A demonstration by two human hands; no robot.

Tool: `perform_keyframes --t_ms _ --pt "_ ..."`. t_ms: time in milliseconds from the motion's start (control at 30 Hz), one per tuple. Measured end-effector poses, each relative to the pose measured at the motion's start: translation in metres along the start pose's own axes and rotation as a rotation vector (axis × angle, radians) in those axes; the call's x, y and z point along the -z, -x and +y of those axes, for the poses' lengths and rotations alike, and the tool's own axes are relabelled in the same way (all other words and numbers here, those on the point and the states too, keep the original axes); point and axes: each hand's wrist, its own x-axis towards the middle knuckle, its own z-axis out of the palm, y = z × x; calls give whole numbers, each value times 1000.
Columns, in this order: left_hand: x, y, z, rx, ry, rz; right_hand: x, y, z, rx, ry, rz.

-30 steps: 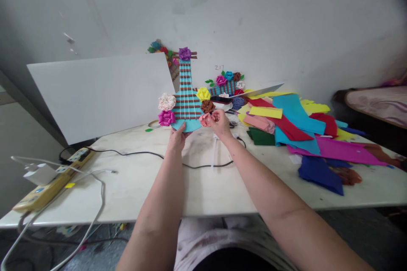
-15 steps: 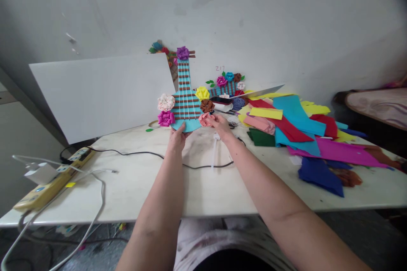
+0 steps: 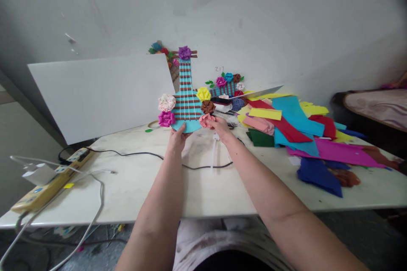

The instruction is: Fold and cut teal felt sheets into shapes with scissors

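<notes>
My left hand grips the bottom edge of a turquoise paper guitar, thumb on its front. The guitar stands upright, with brown stripes and white strings. At its lower right, my right hand has its fingers closed on a pink paper flower lying against the guitar's edge. Above that are a brown flower and a yellow flower. On the left side sit a white speckled flower and a magenta flower. A purple flower tops the neck, over brown pegs.
Folded coloured paper is piled at the right. A white board leans on the wall at left. A yellow power strip carries cables, and a black cable crosses the table. A glue gun's pale stick lies between my arms.
The guitar has shifted very slightly to the right with both hands still on it. My grip looks the same.
</notes>
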Motion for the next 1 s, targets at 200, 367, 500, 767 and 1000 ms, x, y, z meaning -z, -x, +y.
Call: perform_keyframes --t_ms 200,367,500,767,1000 --pt "0 1 0 11 1 -10 -1 0 1 -9 19 16" --pt "0 1 1 17 -4 1 0 -2 4 -24 3 36" --pt "-1 2 1 15 -7 13 0 -2 4 -8 -16 29" --pt "0 0 -2 9 11 5 -2 -2 2 10 -87 19" --pt "1 0 -2 7 5 -10 -1 -4 7 20 -90 6"
